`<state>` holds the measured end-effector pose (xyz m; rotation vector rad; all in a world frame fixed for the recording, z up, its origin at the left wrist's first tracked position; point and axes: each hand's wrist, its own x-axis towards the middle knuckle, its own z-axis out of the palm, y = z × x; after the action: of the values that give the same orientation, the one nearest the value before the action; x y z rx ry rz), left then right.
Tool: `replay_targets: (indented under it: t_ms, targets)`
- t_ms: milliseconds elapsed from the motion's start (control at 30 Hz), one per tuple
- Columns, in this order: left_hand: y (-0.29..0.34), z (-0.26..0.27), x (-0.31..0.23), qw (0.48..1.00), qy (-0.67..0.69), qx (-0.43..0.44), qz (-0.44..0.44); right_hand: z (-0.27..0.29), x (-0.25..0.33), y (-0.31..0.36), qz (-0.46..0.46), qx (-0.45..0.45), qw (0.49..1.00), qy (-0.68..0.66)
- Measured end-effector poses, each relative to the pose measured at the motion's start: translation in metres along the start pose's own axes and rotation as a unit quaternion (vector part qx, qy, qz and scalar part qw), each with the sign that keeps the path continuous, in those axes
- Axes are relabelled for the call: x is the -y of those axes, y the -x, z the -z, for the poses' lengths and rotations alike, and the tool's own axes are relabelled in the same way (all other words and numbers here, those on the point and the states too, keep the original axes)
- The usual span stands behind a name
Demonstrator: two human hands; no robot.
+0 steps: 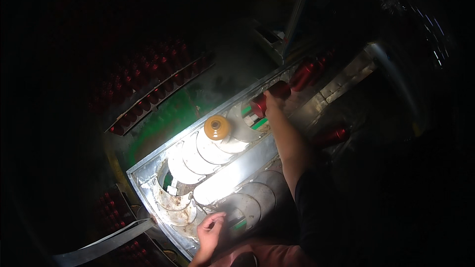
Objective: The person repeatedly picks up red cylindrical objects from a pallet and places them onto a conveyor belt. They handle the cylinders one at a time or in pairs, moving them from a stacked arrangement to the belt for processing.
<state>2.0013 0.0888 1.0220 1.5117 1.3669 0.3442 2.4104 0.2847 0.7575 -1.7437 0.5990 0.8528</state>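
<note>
I see my right hand [273, 98] stretched to the far end of the metal tray [148, 165], fingers closed around one red spool [269, 98]. My left hand [212, 230] rests loosely curled at the near edge, holding nothing. One amber ceramic piece [217, 127] sits on the pale discs [210, 149].

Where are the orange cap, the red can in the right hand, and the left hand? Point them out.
orange cap [216, 127], head view, its round top.
red can [259, 105], head view, its near end.
left hand [212, 228], head view, back of the hand.
</note>
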Motion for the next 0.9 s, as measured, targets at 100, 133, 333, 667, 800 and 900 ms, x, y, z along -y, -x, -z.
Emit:
replay_targets:
  t_ms: [100, 133, 333, 667, 800, 900]
  targets:
    - [-0.005, -0.017, -0.025, 0.998, 0.06, -0.007, 0.007, 0.04, -0.014, 0.072, 0.041, 0.249, 0.934, -0.253]
    - [-0.011, -0.018, -0.032, 0.997, 0.075, 0.008, -0.022, 0.063, -0.013, 0.105, 0.101, 0.3, 0.912, -0.26]
    - [-0.059, -0.052, -0.119, 0.968, 0.119, 0.135, -0.175, 0.211, -0.043, 0.222, 0.419, 0.43, 0.795, -0.091]
    - [-0.024, -0.083, -0.148, 0.951, 0.008, 0.195, -0.238, 0.303, -0.043, 0.275, 0.483, 0.426, 0.765, 0.003]
    - [-0.014, -0.072, -0.177, 0.955, 0.019, 0.198, -0.22, 0.288, -0.038, 0.29, 0.531, 0.394, 0.749, -0.044]
    - [-0.022, -0.074, -0.178, 0.922, -0.053, 0.18, -0.338, 0.281, -0.034, 0.283, 0.584, 0.366, 0.723, -0.057]
